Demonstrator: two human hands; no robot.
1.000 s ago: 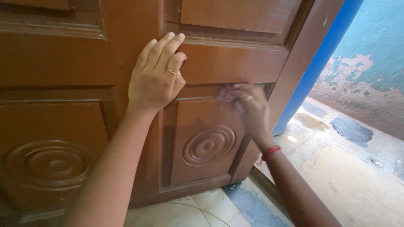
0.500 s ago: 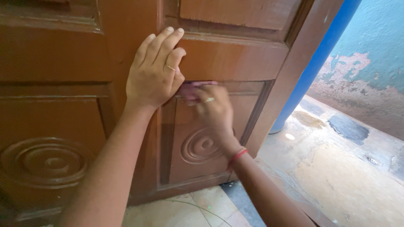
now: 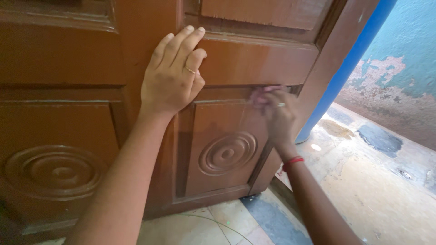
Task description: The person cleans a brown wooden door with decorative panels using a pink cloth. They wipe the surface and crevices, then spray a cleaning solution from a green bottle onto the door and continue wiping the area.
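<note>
Against brown wooden door (image 3: 254, 63): left hand (image 3: 170, 79) flat, released; right hand (image 3: 279, 118) grasping pink cloth (image 3: 261, 94) at panel groove.

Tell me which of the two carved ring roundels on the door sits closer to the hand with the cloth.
The smaller roundel, on the narrow panel just below the right hand and its pink cloth. The larger roundel sits far off at the left edge.

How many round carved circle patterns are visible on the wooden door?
2. One carved circle pattern is on the lower panel between the two arms. The other is on the lower left panel. More may be outside the view.
</note>
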